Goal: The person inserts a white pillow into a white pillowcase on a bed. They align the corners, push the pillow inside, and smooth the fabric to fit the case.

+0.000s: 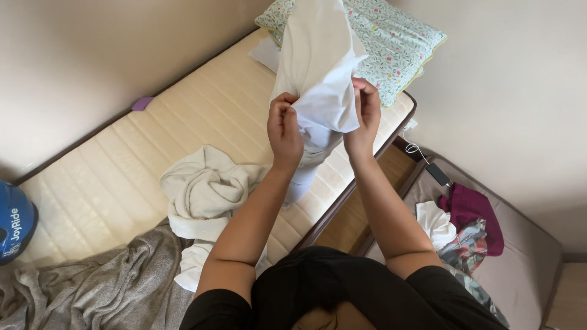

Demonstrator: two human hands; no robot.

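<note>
I hold up a white cloth, perhaps a pillowcase, over the bare mattress. My left hand pinches its lower edge on the left. My right hand grips the same edge on the right. The cloth rises from my hands to the top of the view and hides part of the floral pillow behind it. More of the white cloth hangs down between my forearms.
A crumpled cream towel and a grey blanket lie on the mattress. A blue helmet sits at the left edge. To the right, a low couch holds a heap of clothes, a cable and a dark device.
</note>
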